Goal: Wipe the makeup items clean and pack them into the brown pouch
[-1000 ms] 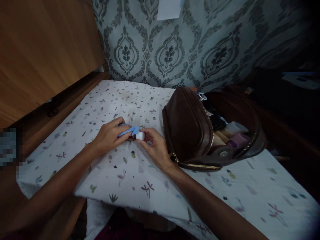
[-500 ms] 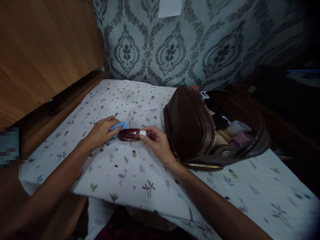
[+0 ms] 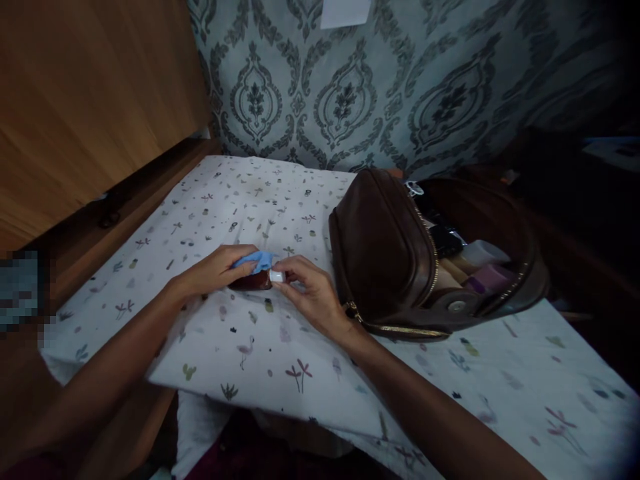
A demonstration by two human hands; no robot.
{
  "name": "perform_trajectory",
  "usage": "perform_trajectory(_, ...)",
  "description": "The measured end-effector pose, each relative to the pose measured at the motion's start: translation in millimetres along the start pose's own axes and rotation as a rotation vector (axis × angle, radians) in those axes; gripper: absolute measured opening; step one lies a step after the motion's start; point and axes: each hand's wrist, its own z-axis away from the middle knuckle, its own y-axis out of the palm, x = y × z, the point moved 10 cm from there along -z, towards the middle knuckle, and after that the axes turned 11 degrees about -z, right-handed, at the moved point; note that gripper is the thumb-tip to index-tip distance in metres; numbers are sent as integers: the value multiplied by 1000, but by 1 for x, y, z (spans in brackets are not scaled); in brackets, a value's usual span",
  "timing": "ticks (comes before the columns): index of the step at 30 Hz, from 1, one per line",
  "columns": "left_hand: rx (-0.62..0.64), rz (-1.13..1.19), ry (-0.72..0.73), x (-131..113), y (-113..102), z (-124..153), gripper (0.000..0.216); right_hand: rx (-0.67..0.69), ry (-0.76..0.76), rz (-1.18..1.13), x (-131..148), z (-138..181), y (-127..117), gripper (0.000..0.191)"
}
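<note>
I'm wiping the small dark red bottle [image 3: 251, 281] that lies on the patterned sheet [image 3: 260, 347] in front of me, just left of the open brown bag [image 3: 385, 253]. My left hand [image 3: 215, 272] is closed around a blue cloth [image 3: 256, 260] and presses it over the top of the bottle, so most of the body is covered. My right hand [image 3: 310, 293] is closed in a pinch on the white cap [image 3: 277, 275], thumb and fingertips steadying that end.

The bottle lies flat on its side, long axis running left to right across my view, cap end pointing right toward the bag, base hidden under my left palm.

I judge this is mid-wipe: the cloth sits on the upper face only. The next move calls for a firm hold on the cap while the cloth slides along the length, or a small roll of the bottle to bring the underside up, without nudging it into the bag
</note>
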Motion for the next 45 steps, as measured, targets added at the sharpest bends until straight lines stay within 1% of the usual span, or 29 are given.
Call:
perform_trajectory(3,35,68,-29,12,-1,4,43,-27,-15,-22,1,-1,-3,9)
perform_trajectory(8,63,155,-51,22,0,7,43,-76,-11,-53,2,-2,-7,9)
perform_trajectory(14,62,194,-82,32,-1,9,43,-156,9,64,10,-3,-16,9)
perform_trajectory(17,66,187,-97,35,0,10,41,-200,36,107,12,-3,-23,13)
perform_trajectory(19,27,176,-122,33,-3,10,41,-220,40,133,13,-3,-26,15)
perform_trajectory(21,-73,169,-123,24,-11,10,43,-234,41,146,13,-3,-28,16)
perform_trajectory(22,-134,166,-101,16,-16,9,44,-239,50,139,12,-2,-29,16)
perform_trajectory(23,-186,159,-63,5,-18,9,45,-245,64,121,9,-2,-29,16)
perform_trajectory(24,-211,144,-8,-9,-18,8,46,-247,83,97,6,-2,-29,17)
perform_trajectory(26,-198,72,108,-34,-10,6,47,-252,125,50,-3,-1,-29,18)
perform_trajectory(27,-178,22,146,-43,-4,4,47,-258,143,29,-6,-1,-30,18)
perform_trajectory(29,-144,-67,161,-48,6,0,44,-273,176,-8,-13,0,-31,18)
perform_trajectory(31,-125,-88,123,-40,10,-3,38,-284,212,-52,-18,1,-32,22)
perform_trajectory(33,-85,-42,76,-28,12,-6,30,-276,237,-103,-21,0,-31,26)
perform_trajectory(36,-66,55,21,-13,10,-7,29,-240,235,-159,-20,-2,-27,28)
perform_trajectory(40,-110,132,-46,-2,7,-5,32,-181,204,-167,-19,-5,-22,36)
perform_trajectory(43,-136,187,-126,8,10,-2,34,-182,224,-202,-24,-4,-21,34)
perform_trajectory(45,-179,259,-182,14,9,0,37,-185,243,-223,-25,-4,-20,33)
